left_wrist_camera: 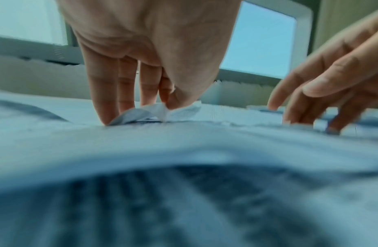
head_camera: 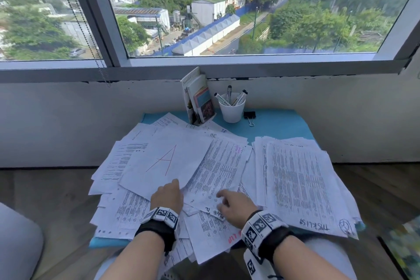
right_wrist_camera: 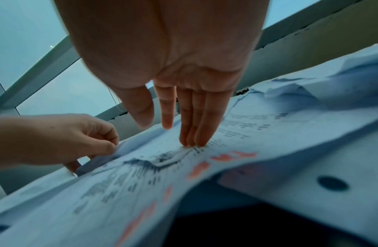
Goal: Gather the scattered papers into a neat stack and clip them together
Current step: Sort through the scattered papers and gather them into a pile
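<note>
Blue table (head_camera: 279,125): left hand (head_camera: 167,196) pinches papers (head_camera: 218,170)

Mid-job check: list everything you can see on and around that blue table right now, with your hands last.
loose printed paper sheets: many, white, scattered across the table's left and middle
rougher paper stack: one, white, right side
black metal binder clip: one, beside the cup
white plastic cup: one, holding markers, back centre
booklets in a holder: several, left of the cup
blue table: one, under the window
left hand: grip pinching a sheet's edge
right hand: fingers straight, pressing on sheets
</note>
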The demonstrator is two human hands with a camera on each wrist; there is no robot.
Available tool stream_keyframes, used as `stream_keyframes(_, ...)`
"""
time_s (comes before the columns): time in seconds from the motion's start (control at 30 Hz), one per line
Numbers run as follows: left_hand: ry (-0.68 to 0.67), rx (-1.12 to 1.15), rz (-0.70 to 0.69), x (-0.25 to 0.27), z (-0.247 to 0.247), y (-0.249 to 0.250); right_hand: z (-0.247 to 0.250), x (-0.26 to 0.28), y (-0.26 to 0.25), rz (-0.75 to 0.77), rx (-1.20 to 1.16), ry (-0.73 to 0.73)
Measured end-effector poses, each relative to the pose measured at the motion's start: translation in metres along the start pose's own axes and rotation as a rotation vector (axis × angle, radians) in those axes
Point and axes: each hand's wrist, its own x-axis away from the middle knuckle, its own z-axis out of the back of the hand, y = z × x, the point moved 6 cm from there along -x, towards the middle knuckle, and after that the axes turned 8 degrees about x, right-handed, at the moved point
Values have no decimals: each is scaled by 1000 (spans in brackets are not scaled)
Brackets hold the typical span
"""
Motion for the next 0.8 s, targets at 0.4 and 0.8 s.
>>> stream_keyframes(0.4, 135, 334, -676, 64, -18, 80, 25, -2, 32, -354, -645, 431)
stream_keyframes(0.8, -87, 128, 181, -33, -7, -41, -10, 9, 52, -426, -449, 326)
